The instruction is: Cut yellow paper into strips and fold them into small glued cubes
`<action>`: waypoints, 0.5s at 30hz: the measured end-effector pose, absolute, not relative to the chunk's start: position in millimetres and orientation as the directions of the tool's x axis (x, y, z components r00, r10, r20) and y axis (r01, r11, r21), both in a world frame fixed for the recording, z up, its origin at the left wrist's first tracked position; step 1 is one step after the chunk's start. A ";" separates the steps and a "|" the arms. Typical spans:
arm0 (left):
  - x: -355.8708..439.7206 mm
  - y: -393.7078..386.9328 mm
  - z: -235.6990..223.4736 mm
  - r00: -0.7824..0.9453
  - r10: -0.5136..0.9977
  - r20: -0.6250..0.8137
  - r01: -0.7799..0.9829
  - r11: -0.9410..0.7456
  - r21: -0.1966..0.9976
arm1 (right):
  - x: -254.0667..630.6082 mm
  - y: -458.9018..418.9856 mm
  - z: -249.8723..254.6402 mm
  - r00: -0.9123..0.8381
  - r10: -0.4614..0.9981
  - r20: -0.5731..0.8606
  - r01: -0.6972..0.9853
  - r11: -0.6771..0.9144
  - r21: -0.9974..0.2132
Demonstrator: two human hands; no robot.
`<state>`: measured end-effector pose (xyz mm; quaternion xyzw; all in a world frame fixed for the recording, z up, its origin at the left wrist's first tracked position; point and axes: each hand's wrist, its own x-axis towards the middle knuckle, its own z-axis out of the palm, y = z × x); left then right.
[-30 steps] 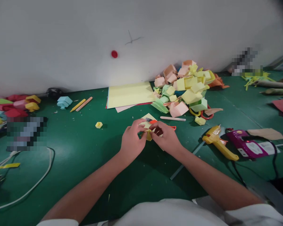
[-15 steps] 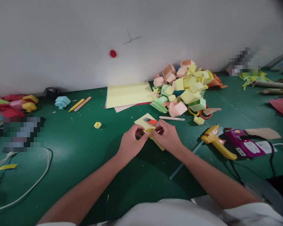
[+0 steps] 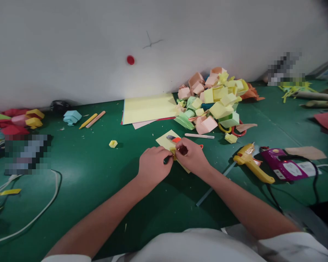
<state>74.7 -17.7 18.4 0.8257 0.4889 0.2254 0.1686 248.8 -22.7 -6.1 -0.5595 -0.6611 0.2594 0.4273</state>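
My left hand (image 3: pixel 154 163) and my right hand (image 3: pixel 192 156) meet at the middle of the table, both pinching a small yellow paper piece (image 3: pixel 174 153). Fingers cover most of that piece. Just under and behind them lies a pale yellow paper sheet (image 3: pixel 164 141), and on it a cutter (image 3: pixel 176 139) with an orange handle, partly hidden by my right hand. A pale pink stick or pen (image 3: pixel 199 136) rests beyond my right fingers. Off to the left sits a small yellow folded paper piece (image 3: pixel 113 144), apart from my hands.
A heap of folded paper shapes (image 3: pixel 215 102) stands against the wall beside stacked paper sheets (image 3: pixel 150 109). To the right lie a yellow glue gun (image 3: pixel 253 162), a blue strip (image 3: pixel 207 196) and a purple power strip (image 3: pixel 280 165). A white cable (image 3: pixel 54 193) curves at left.
My left hand has turned over so its back shows more, and the yellow paper piece is now more covered by my fingers. The other things lie as before.
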 end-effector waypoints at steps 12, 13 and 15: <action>65.6 3.4 29.4 0.387 0.921 0.048 0.749 -0.344 0.566 | 246.5 -22.6 -5.7 -0.136 0.965 0.223 0.402 0.259 -0.878; 65.6 3.6 29.3 0.412 0.910 0.041 0.738 -0.359 0.572 | 246.6 -22.8 -5.7 -0.142 0.968 0.207 0.398 0.248 -0.883; 65.7 3.3 28.6 0.440 0.897 0.038 0.726 -0.381 0.573 | 246.8 -23.0 -5.6 -0.161 0.971 0.174 0.393 0.225 -0.892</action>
